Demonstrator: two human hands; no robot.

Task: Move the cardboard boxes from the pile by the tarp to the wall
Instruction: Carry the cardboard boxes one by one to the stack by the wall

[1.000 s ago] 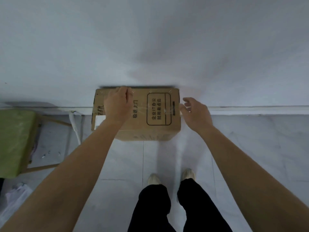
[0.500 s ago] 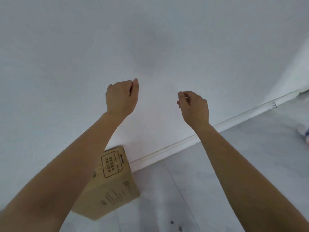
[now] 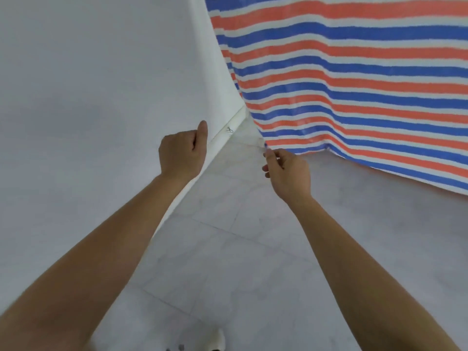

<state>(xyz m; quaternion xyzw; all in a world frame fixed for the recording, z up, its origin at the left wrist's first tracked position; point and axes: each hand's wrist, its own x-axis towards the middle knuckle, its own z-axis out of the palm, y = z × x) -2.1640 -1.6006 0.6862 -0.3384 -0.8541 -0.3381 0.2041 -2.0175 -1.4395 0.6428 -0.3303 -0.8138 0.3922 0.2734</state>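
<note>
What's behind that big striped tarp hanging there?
Nothing behind it shows. The striped tarp hangs as a solid sheet down to the tiled floor, its left edge beside the white wall. Whatever lies behind it is fully covered.
</note>
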